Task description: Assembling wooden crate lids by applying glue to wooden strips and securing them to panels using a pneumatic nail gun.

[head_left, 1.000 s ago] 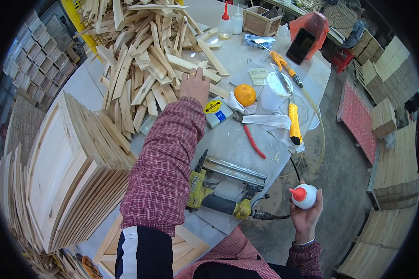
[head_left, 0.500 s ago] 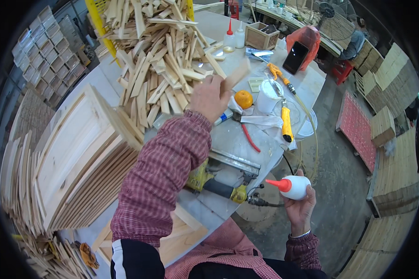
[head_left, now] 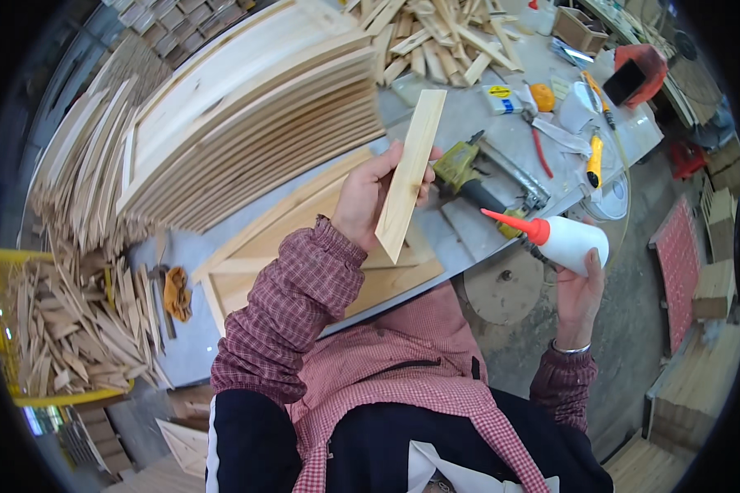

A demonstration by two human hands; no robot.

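My left hand (head_left: 368, 193) is closed round a short flat wooden slat (head_left: 411, 177) with slanted ends, held up over the table. Below it lies a wooden frame panel (head_left: 279, 238), partly covered by my forearm. In my right hand (head_left: 580, 287) is a white glue bottle (head_left: 577, 242) with a red pointed nozzle, tilted so that the nozzle points left toward the slat. The nozzle and the slat are apart. Beyond the slat, a yellow-green nail gun (head_left: 460, 168) rests on the table.
A tall stack of wooden panels (head_left: 255, 107) stands at the left. Loose slats (head_left: 436, 41) are heaped at the back. Red-handled pliers (head_left: 541, 152), an orange (head_left: 542, 97) and a yellow-handled knife (head_left: 594, 160) lie right of the nail gun. A yellow crate (head_left: 74, 398) holds scraps.
My left hand has drawn back from the slat heap with the slat, which is now held nearer to me. My right hand has raised the glue bottle, and the view has swung left.
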